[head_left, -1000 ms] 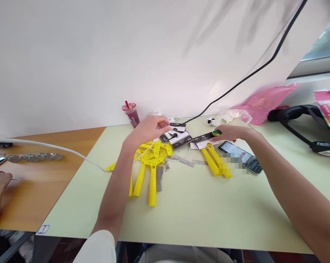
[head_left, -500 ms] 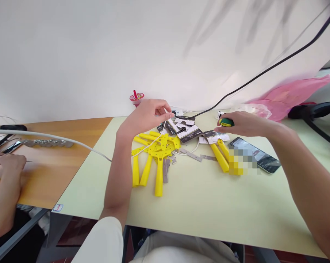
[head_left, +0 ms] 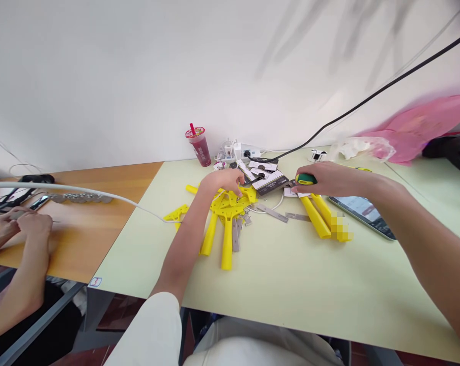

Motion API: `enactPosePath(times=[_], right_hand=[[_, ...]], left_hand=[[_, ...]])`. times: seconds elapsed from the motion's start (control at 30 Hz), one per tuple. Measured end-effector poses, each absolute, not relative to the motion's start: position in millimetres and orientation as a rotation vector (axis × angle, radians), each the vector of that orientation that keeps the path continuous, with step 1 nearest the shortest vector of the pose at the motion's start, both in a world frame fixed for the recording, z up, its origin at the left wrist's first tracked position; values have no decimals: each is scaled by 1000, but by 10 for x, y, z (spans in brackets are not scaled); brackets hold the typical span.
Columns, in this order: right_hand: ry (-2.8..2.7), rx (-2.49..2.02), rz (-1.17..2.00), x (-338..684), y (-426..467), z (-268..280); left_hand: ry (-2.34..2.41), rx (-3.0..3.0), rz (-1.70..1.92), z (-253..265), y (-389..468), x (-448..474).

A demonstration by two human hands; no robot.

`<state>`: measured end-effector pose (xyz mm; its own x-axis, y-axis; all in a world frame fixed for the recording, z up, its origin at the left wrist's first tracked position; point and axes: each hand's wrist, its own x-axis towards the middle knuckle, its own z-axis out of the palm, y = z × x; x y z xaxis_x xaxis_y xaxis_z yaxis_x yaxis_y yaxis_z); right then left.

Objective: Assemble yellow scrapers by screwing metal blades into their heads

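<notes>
My left hand point(head_left: 227, 181) is over a pile of yellow plastic scraper handles point(head_left: 227, 244), its curled fingers apart and close to the pile's top edge. I cannot tell whether they touch a piece. In my right hand point(head_left: 325, 178) is a tool with a green and yellow handle point(head_left: 305, 179); part of it is hidden by the fingers. Black and white cards point(head_left: 271, 183) lie between my hands. Flat metal strips point(head_left: 274, 213) and small metal bits point(head_left: 247, 219) are spread beside the pile. Two more yellow handles point(head_left: 316, 218) lie below my right hand.
A phone point(head_left: 367, 216) rests under my right forearm. At the wall stand a red drink cup point(head_left: 200, 147) and a power strip point(head_left: 233, 151). A black cable point(head_left: 348, 114) and a white cable point(head_left: 100, 192) cross the view. A co-worker's hands point(head_left: 29, 222) are at the left table.
My left hand has come down from above the cards to the yellow pile. My right hand keeps hold of the tool. The view has shifted slightly, and the cup shows fully now.
</notes>
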<state>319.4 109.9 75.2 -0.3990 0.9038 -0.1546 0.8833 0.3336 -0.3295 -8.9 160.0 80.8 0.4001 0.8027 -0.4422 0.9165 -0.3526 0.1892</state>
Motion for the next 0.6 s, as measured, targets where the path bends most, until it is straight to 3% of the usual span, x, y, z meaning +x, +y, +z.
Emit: enactPosePath(times=[0.23,0.6], right_hand=[[-2650,-1692,596,3125,1100,683],[-2639,-1619,590,3159,1091,670]], left_hand=[[1706,2260,-694,806,1565,-59],[1891,2097,-528,776,1601,-172]])
